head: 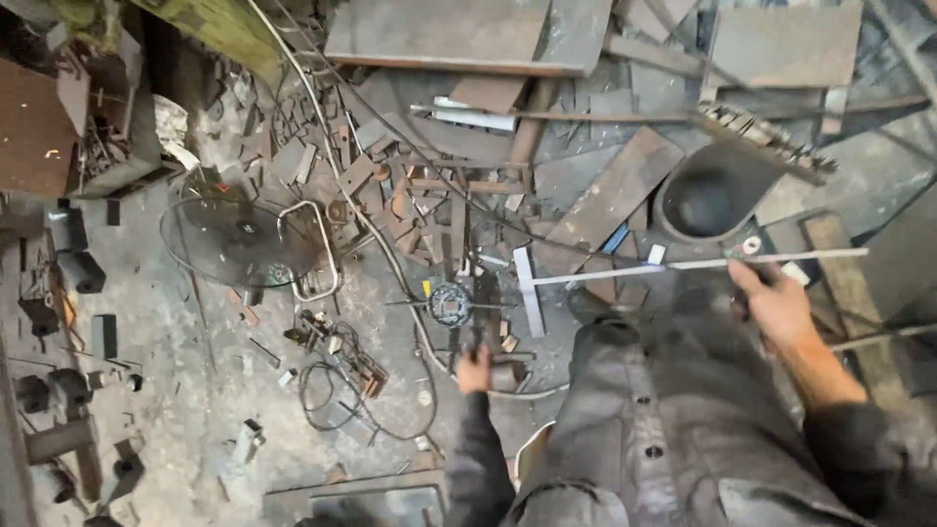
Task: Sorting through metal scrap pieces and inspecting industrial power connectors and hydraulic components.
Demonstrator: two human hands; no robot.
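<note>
**Bar swing risk over scrap**

Right hand (776, 304) closed around one end of the long flat bar (683, 264); left hand (474, 371) grips a dark tool I can't identify. Beyond my fist the bar's far end overhangs scrap plates (605, 200) and could snag and twist free.

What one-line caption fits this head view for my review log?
Standing over scattered scrap metal, the right hand holds a long flat metal bar; the left hand reaches down to a tool on the floor.

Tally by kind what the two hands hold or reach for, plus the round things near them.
Long pale metal strips, right hand holding: 1
Dark tools at left hand: 1
Round wire fan guards: 1
Dark round bowls: 1
Total: 4
</note>
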